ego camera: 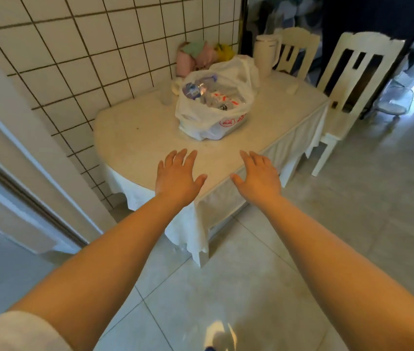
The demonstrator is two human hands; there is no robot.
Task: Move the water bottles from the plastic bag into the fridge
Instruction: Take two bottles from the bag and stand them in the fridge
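White tile walls and a pale tiled floor frame the cloth-covered table (135, 138) we stand before, and on it, straight ahead of both our hands, sits the plastic bag (213, 110) with its mouth slumped open toward us. Our left hand (175, 176) and right hand (257, 176) reach out over the near edge of the table, palms down, fingers straight and spread, grasping nothing. The bag lies beyond the fingertips of both, clearly apart from them, and falls between the two hands, so neither has a plain advantage; we judge the left a touch nearer to the bag's open side. Inside, the water bottles (208, 96) lie jumbled, seemingly tipped on their sides and not upright, their long axes running roughly across our reach, though the plastic folds hide too much to be sure. We judge that no bottle has been taken up at this moment and that the coming move calls for reaching farther forward and down into the opening. No fridge shows in this view. Beyond the bag stand a cream jug (266, 54) and two chairs (347, 79).
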